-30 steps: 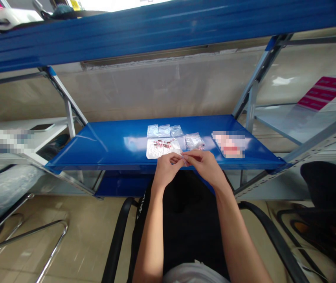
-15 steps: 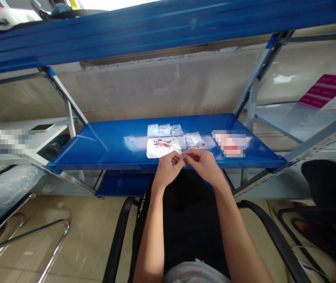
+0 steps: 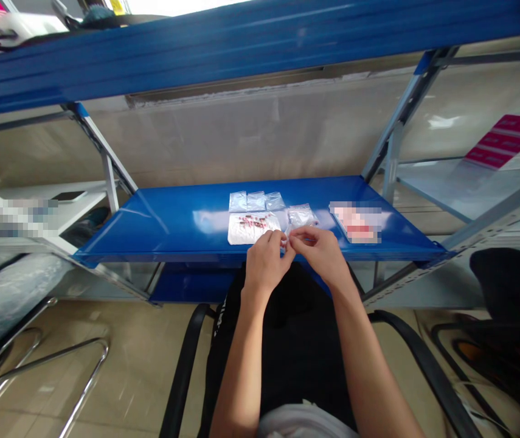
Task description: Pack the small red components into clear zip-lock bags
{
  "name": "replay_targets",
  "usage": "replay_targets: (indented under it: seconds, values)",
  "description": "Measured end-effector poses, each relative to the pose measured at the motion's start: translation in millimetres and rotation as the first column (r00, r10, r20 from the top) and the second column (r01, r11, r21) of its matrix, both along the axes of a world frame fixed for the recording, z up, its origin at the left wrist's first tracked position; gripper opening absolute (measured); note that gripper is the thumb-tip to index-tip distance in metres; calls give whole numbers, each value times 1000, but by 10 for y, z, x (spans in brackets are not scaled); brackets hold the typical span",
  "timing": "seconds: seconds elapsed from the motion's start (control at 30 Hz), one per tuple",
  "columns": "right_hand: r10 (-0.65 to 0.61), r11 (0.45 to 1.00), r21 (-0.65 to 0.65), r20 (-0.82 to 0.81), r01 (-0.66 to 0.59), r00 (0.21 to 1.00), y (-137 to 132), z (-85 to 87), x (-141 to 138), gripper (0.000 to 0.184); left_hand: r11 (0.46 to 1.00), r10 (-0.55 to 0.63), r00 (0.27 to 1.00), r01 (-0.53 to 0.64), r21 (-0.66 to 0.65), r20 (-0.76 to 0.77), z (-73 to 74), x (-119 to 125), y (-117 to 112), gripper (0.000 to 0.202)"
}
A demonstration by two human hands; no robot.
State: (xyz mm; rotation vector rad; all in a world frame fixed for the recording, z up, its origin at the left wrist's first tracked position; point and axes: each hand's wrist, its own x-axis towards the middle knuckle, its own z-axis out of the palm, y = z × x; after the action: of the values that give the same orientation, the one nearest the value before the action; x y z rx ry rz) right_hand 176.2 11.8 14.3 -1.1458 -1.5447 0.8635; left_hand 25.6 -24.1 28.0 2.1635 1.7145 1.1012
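Left hand [image 3: 266, 264] and right hand [image 3: 318, 255] are held curled, fingertips meeting above a blue steel shelf [image 3: 173, 225]; any pinched item, presumably light, cannot be discerned.

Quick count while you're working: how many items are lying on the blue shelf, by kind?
Flat clear plastic bags: 3
Clear plastic bag with contents: 1
White sheet with small red parts: 1
Blurred flat packet: 1
Total on the blue metal shelf: 6
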Motion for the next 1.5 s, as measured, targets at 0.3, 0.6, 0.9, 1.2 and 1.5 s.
replay_targets:
  seconds: [0.3,0.6,0.9,1.2,1.5]
  values:
    - [5,1000,15,9,-5,1000,-28,44,-37,16,998,-32,999,32,50,-3,-49,-22,35,16]
    - [-210,967,213,340,142,917,-110,138,-198,7,996,-31,991,20,84,130,-132,-18,102,16]
    - [-273,956,197,341,215,900,-143,160,-229,9,988,46,989,-66,142,142,-48,-140,63,21]
    - [-21,964,262,265,-51,964,-111,158,-231,15,991,-113,928,78,112,356,-102,-133,123,26]
    - [-84,981,-193,-356,15,931,107,-98,85,39,969,-11,576,208,-133,818,-186,-246,200,30]
